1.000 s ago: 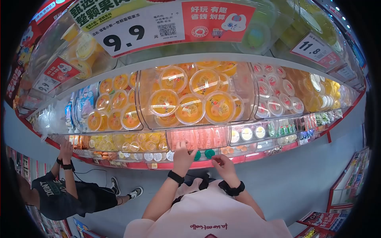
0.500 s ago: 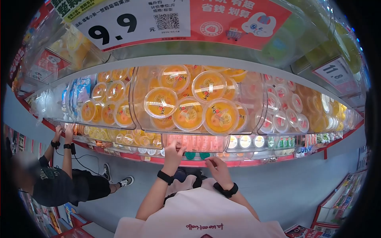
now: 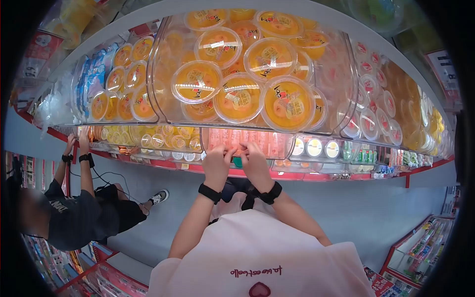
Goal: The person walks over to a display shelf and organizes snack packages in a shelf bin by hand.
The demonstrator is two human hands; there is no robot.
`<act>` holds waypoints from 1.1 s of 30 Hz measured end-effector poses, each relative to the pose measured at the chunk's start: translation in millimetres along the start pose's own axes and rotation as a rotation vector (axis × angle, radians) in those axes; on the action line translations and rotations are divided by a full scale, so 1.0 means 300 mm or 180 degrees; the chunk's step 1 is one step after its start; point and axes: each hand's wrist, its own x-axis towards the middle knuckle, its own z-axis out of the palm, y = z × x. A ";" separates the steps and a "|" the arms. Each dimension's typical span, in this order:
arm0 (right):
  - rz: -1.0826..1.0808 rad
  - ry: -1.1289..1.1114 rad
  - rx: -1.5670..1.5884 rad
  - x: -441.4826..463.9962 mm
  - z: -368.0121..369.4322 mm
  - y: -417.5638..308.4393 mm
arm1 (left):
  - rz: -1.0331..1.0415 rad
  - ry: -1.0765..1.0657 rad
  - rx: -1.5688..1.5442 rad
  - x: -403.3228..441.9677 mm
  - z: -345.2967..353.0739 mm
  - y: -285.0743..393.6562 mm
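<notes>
My left hand (image 3: 216, 162) and my right hand (image 3: 252, 159) are close together at the front of a clear bin of pink packs (image 3: 267, 143). Both have bent fingers with the tips drawn in, over the lower front of that bin. Whether they pinch a pack or the bin's edge is too small to tell. Just below the fingers shows a green round lid (image 3: 238, 162). Above my hands, a larger clear bin holds orange jelly cups (image 3: 239, 98) piled with lids facing out.
Left of the pink packs sit yellow cups (image 3: 157, 141); white-lidded tubs (image 3: 315, 147) stand to the right. A red-edged shelf (image 3: 292, 175) runs across the front. At left, another person (image 3: 84, 213) reaches toward the shelf, with a cable hanging nearby.
The view has tipped down, so the upper price sign has left it. My right hand has moved up and left, beside my left hand at the pink packs.
</notes>
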 end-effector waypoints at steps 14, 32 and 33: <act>0.0186 0.0367 -0.0767 0.038 0.054 0.071 | -0.0152 0.0017 -0.0391 0.013 -0.008 0.006; 0.0429 0.0329 -0.0217 0.025 -0.022 0.044 | 0.0035 -0.0037 -0.0686 0.006 0.029 -0.035; 0.0487 0.0267 -0.0212 0.024 -0.023 0.041 | 0.0061 0.0113 -0.0387 -0.001 0.044 -0.055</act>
